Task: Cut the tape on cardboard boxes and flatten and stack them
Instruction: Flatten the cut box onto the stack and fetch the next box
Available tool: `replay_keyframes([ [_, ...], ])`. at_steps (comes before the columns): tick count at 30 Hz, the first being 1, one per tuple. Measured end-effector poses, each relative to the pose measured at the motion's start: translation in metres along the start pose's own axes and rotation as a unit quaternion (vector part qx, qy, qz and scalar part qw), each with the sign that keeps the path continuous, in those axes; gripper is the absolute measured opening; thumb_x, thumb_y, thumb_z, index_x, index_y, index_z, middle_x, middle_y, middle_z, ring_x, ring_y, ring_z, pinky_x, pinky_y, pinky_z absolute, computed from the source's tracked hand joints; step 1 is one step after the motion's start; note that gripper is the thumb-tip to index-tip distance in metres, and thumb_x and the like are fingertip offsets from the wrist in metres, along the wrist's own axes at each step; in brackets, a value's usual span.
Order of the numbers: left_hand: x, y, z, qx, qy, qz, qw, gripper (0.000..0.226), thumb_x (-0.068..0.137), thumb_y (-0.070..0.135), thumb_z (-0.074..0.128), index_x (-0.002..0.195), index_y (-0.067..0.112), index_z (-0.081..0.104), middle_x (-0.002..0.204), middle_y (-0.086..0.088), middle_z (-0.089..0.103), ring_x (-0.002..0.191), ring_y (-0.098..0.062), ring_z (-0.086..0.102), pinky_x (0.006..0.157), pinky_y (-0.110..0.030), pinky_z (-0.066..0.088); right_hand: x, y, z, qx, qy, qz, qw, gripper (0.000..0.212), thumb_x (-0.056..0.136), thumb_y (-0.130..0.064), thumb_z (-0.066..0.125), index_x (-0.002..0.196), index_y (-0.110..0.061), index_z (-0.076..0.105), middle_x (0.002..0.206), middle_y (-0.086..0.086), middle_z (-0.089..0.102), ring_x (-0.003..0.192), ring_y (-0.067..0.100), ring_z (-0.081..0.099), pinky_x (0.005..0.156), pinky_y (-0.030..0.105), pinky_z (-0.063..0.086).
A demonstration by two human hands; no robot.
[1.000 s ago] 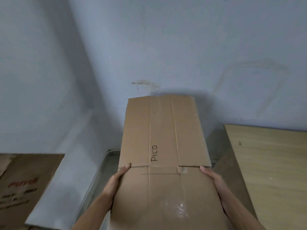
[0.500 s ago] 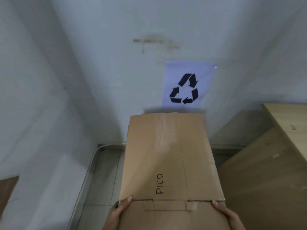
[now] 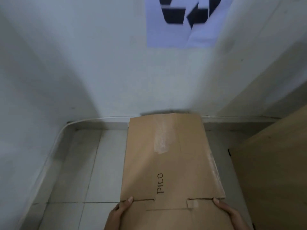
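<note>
A flattened brown cardboard box [image 3: 167,156] with "PICO" handwritten on it and a strip of clear tape near its far end slopes down toward the corner of the room. Its far edge is close to the wall base. My left hand [image 3: 119,211] grips the box's left edge, thumb on top. My right hand [image 3: 227,213] grips the right edge, thumb on top. The near part of the box runs out of frame at the bottom.
A recycling sign [image 3: 184,22] hangs on the wall [image 3: 99,63] above the corner. Grey floor tiles [image 3: 86,171] lie to the left, with a white pipe [image 3: 54,146] along the wall base. A wooden panel [image 3: 274,163] stands at the right.
My view has tilted down and the box has dropped toward the floor, its far end nearing the wall base. The recycling sign came into view and rose to the top. Both hands keep their hold.
</note>
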State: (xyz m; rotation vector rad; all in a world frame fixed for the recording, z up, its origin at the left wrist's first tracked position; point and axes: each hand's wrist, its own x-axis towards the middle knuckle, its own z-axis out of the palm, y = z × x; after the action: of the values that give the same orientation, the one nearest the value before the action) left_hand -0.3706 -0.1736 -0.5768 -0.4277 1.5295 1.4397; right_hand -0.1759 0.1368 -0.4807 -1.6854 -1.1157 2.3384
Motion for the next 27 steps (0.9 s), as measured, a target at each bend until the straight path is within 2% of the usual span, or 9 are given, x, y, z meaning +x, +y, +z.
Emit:
replay_keyframes([
  [1, 0.013, 0.003, 0.008, 0.004, 0.010, -0.001, 1.000, 0.122, 0.020, 0.068, 0.095, 0.124, 0.007, 0.070, 0.122, -0.012, 0.072, 0.117, -0.032, 0.065, 0.113, -0.050, 0.041, 0.020, 0.005, -0.003, -0.011, 0.006, 0.001, 1.000, 0.064, 0.065, -0.007, 0.085, 0.121, 0.012, 0.062, 0.107, 0.030, 0.070, 0.105, 0.043, 0.064, 0.093, 0.050, 0.049],
  [3, 0.038, -0.002, 0.021, 0.010, 0.028, 0.004, 1.000, 0.114, 0.016, 0.070, 0.092, 0.112, 0.011, 0.075, 0.111, -0.007, 0.077, 0.109, -0.028, 0.069, 0.108, -0.047, 0.045, 0.061, 0.023, -0.016, -0.042, 0.022, -0.018, 0.999, 0.103, 0.023, -0.037, 0.103, 0.107, 0.010, 0.066, 0.088, 0.022, 0.074, 0.086, 0.035, 0.070, 0.078, 0.042, 0.057],
  [5, 0.058, -0.010, 0.030, 0.016, 0.016, 0.001, 1.000, 0.109, 0.017, 0.073, 0.090, 0.107, 0.014, 0.076, 0.107, -0.004, 0.078, 0.106, -0.026, 0.070, 0.103, -0.044, 0.047, 0.096, 0.038, -0.031, -0.046, 0.058, -0.036, 0.997, 0.128, -0.009, -0.049, 0.096, 0.102, 0.008, 0.067, 0.085, 0.019, 0.074, 0.078, 0.032, 0.071, 0.062, 0.034, 0.059],
  [8, 0.077, -0.019, 0.040, 0.018, 0.017, 0.015, 1.000, 0.103, 0.026, 0.073, 0.090, 0.108, 0.011, 0.076, 0.105, -0.004, 0.078, 0.100, -0.023, 0.073, 0.095, -0.040, 0.051, 0.122, 0.052, -0.036, -0.061, 0.020, -0.017, 0.998, 0.105, 0.029, -0.046, 0.099, 0.115, 0.005, 0.067, 0.105, 0.025, 0.072, 0.093, 0.039, 0.069, 0.066, 0.037, 0.060],
  [10, 0.088, -0.020, 0.044, 0.022, 0.017, 0.003, 1.000, 0.076, 0.058, 0.062, 0.084, 0.112, 0.009, 0.075, 0.106, -0.008, 0.078, 0.098, -0.024, 0.074, 0.091, -0.038, 0.053, 0.132, 0.056, -0.039, -0.045, -0.035, 0.039, 0.998, 0.062, 0.071, -0.035, 0.078, 0.121, 0.000, 0.067, 0.108, 0.025, 0.072, 0.090, 0.038, 0.071, 0.073, 0.041, 0.058],
  [12, 0.098, -0.027, 0.048, 0.025, 0.011, -0.024, 0.999, 0.055, 0.080, 0.049, 0.072, 0.120, 0.011, 0.072, 0.113, -0.010, 0.076, 0.104, -0.029, 0.073, 0.099, -0.044, 0.052, 0.144, 0.059, -0.044, -0.065, -0.057, 0.085, 0.993, 0.044, 0.087, -0.032, 0.063, 0.119, -0.002, 0.068, 0.108, 0.024, 0.072, 0.086, 0.035, 0.073, 0.075, 0.041, 0.058],
  [21, 0.146, -0.020, 0.048, 0.040, 0.007, -0.041, 0.998, 0.047, 0.090, 0.049, 0.064, 0.120, 0.014, 0.072, 0.111, -0.011, 0.076, 0.103, -0.030, 0.073, 0.095, -0.044, 0.054, 0.200, 0.067, -0.036, -0.085, -0.054, 0.063, 0.993, 0.039, 0.095, -0.035, 0.058, 0.119, -0.006, 0.069, 0.112, 0.018, 0.073, 0.096, 0.030, 0.073, 0.084, 0.040, 0.057],
  [24, 0.155, -0.020, 0.042, 0.069, -0.008, -0.044, 0.997, 0.052, 0.091, 0.054, 0.062, 0.127, 0.018, 0.068, 0.117, -0.006, 0.075, 0.108, -0.026, 0.071, 0.102, -0.044, 0.052, 0.206, 0.073, -0.036, -0.092, -0.040, 0.045, 0.994, 0.035, 0.096, -0.034, 0.057, 0.118, -0.010, 0.069, 0.109, 0.015, 0.075, 0.092, 0.025, 0.074, 0.074, 0.035, 0.058],
  [27, 0.156, -0.024, 0.038, 0.087, -0.017, -0.036, 0.995, 0.065, 0.084, 0.065, 0.065, 0.133, 0.022, 0.064, 0.122, 0.000, 0.073, 0.114, -0.020, 0.069, 0.109, -0.043, 0.047, 0.212, 0.078, -0.040, -0.128, -0.039, 0.011, 0.991, 0.047, 0.090, -0.041, 0.067, 0.127, -0.012, 0.065, 0.117, 0.011, 0.073, 0.102, 0.024, 0.072, 0.084, 0.037, 0.055],
])
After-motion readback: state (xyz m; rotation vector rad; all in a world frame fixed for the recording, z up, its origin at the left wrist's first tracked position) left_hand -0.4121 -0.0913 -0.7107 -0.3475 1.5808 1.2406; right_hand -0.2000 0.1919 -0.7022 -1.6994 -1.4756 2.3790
